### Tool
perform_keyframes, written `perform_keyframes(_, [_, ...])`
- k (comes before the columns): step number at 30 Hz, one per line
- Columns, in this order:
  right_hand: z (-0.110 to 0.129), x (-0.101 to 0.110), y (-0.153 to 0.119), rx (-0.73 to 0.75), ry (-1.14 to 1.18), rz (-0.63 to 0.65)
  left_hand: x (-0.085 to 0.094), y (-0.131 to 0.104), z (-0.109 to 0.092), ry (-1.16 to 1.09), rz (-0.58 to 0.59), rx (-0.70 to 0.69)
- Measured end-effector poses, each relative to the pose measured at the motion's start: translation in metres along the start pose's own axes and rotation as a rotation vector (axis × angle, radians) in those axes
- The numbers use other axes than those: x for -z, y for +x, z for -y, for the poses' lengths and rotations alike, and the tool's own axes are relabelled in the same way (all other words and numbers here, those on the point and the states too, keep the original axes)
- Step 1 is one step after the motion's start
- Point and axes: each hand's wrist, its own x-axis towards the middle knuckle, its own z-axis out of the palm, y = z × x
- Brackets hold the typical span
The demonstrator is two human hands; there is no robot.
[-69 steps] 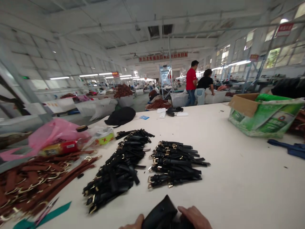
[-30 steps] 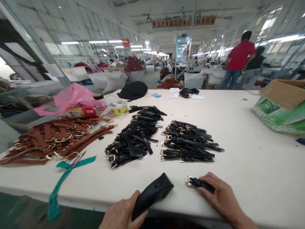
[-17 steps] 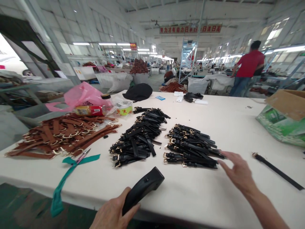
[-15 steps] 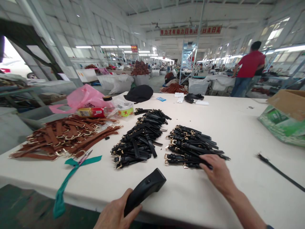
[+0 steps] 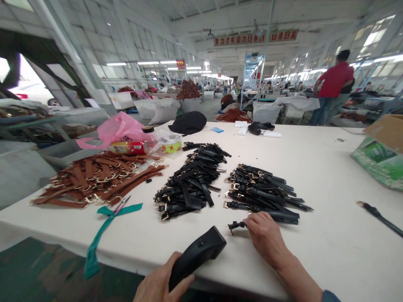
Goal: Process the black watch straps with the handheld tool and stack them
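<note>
In the head view, a neat pile of black buckled straps (image 5: 262, 191) lies on the white table (image 5: 327, 176). Just in front of that pile, the person's right hand (image 5: 265, 238) pinches a held black strap (image 5: 237, 226) between thumb and fingers, one end sticking out leftward. Nearer the person and left of the pile, the left hand (image 5: 163, 279) grips a black handheld tool (image 5: 198, 253), its head tilted up. Left of the pile stretches a messier heap of black straps (image 5: 189, 184); farther left lie brown straps (image 5: 85, 172) with metal rings and a green ribbon (image 5: 100, 235). Well right of the pile rests a separate black strap (image 5: 380, 218).
</note>
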Motion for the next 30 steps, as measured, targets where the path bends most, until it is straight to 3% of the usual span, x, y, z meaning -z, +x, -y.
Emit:
perform_keyframes(4, [0.014,-0.001,-0.044,0.054,0.075,-0.048,0.011,-0.005,-0.013,-0.035,0.04,-0.042])
perform_keyframes(9, [0.02,-0.011,-0.075,-0.037,0.269,-0.04,0.002,-0.008,-0.018,0.001,0.032,-0.088])
perform_keyframes(15, [0.028,-0.005,-0.061,-0.151,0.375,0.039,-0.006,-0.003,-0.017,0.099,0.062,-0.083])
perform_keyframes(22, [0.029,-0.007,-0.049,-0.181,0.453,0.048,-0.019,-0.001,0.0,0.184,-0.032,-0.114])
perform_keyframes(30, [0.025,-0.003,-0.053,-0.213,0.545,0.035,-0.007,-0.002,-0.016,0.173,0.034,-0.111])
